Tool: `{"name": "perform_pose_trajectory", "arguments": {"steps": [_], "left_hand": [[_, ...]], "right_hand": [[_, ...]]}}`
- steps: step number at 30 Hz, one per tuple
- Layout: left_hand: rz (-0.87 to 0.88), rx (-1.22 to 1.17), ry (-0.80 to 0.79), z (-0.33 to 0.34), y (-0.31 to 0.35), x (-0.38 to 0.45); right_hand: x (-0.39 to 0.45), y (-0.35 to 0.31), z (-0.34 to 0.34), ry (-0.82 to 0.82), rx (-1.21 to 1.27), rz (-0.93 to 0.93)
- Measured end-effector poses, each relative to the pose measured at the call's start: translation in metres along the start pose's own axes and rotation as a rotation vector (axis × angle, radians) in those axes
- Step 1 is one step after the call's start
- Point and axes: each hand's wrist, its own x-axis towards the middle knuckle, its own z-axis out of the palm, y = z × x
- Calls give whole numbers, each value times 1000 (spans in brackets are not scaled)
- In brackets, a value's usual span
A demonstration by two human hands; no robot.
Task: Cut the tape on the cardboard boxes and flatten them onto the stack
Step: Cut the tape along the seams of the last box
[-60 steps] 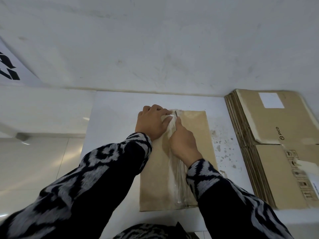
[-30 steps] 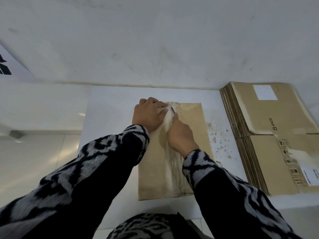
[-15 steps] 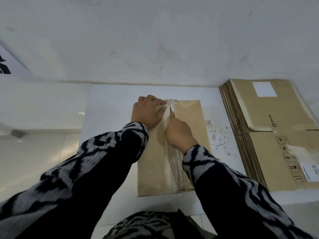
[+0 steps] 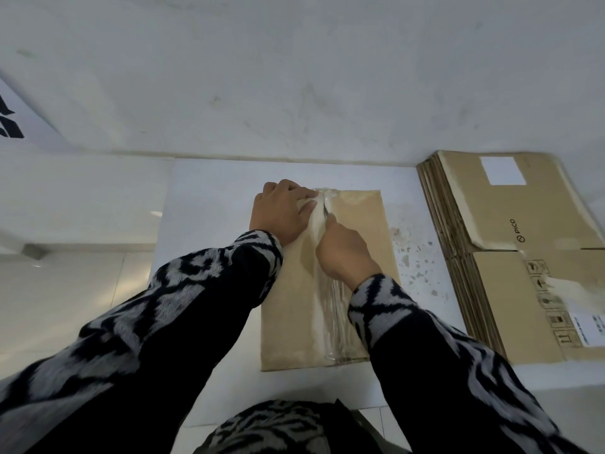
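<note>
One box (image 4: 357, 257) sits on the white table (image 4: 209, 191) in front of the person, and it is not yet flattened; its top flaps are closed under a wide strip of clear tape (image 4: 330, 309) running down the middle seam from the far edge to the near one. To my eye the job is well under way overall: a stack of flattened boxes (image 4: 510, 257) lies just beside it on the right, many sheets deep, edges fanned slightly. For this box, though, the cut looks to be only starting, at the far end of the seam, so most of the strip is left to slit, then the folding flat and the move onto the stack.

The left hand (image 4: 281, 211) lies flat on the far left corner of the lid, fingers straight and pressing, the fingertips reaching onto the tape. The right hand (image 4: 343, 250) is curled round a small blade (image 4: 325, 209), whose thin dark tip shows just past the forefinger, set on the seam; the handle is hidden in the fist.

The cardboard is plain brown, a little scuffed, the tape wrinkled and milky along the left side. Patterned sleeves (image 4: 229, 290) cover both arms.
</note>
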Motion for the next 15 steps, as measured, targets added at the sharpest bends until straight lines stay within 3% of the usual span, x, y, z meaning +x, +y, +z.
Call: {"name": "perform_pose_trajectory", "arguments": {"steps": [12, 15], "left_hand": [[-11, -12, 6, -2, -1, 0], [-5, -9, 0, -1, 0, -1]], "right_hand": [[-5, 9, 3, -33, -76, -60], [-8, 17, -6, -96, 138, -42]]}}
